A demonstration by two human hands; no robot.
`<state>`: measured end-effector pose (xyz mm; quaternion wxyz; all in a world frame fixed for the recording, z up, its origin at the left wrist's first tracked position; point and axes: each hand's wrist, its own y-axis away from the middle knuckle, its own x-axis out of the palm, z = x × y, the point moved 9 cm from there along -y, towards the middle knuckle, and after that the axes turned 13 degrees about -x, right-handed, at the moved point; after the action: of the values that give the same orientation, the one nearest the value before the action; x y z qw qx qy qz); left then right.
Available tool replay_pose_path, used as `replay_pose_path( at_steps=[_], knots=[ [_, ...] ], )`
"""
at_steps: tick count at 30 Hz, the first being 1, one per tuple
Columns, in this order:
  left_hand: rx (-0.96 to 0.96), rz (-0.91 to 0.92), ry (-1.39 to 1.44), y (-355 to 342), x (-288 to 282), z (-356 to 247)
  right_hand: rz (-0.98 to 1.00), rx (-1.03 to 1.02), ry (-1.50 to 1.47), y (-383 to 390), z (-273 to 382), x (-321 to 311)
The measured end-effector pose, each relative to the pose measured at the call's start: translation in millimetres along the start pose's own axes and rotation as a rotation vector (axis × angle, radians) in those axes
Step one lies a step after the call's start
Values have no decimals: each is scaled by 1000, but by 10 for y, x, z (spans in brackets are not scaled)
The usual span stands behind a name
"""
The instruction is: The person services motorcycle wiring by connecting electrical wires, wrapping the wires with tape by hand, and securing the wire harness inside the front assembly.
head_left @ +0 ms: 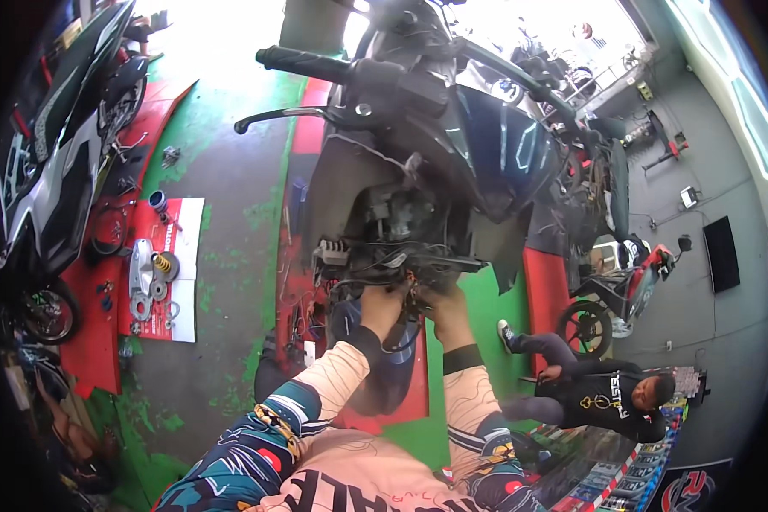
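Note:
A dark scooter (401,128) stands in front of me with its inner front section exposed. My left hand (382,307) and my right hand (444,303) are close together at the lower edge of that opening. Between them runs a bundle of thin wires (411,288), some of it orange. The fingers of both hands look curled inward, partly hidden among dark parts; what they grip is too small to make out. Just above the hands is a black plastic edge (435,260). A finned metal part (331,253) sits left of the opening.
Left on the floor, a white and red board (188,282) holds loose parts and a yellow spring (164,264). Another scooter (68,188) stands far left. At right, a seated person (597,388) stretches a leg toward a red motorcycle (631,290). A handlebar grip (303,64) juts out above.

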<state>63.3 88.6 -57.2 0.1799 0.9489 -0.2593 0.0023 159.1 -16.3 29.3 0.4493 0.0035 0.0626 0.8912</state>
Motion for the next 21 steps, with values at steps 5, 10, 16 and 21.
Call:
replay_pose_path(
  at_steps=[5,10,16,21],
  knots=[
    [-138,57,43,50,-26,30,14,51,-55,-40,-193,-9],
    [-53,30,-211,15,-132,7,44,-37,158,-177,-352,-26],
    [209,247,-438,53,-120,-340,-46,-168,198,-171,-193,32],
    [-301,383,-268,138,-15,-276,-35,-86,-287,12,-479,-284]
  ],
)
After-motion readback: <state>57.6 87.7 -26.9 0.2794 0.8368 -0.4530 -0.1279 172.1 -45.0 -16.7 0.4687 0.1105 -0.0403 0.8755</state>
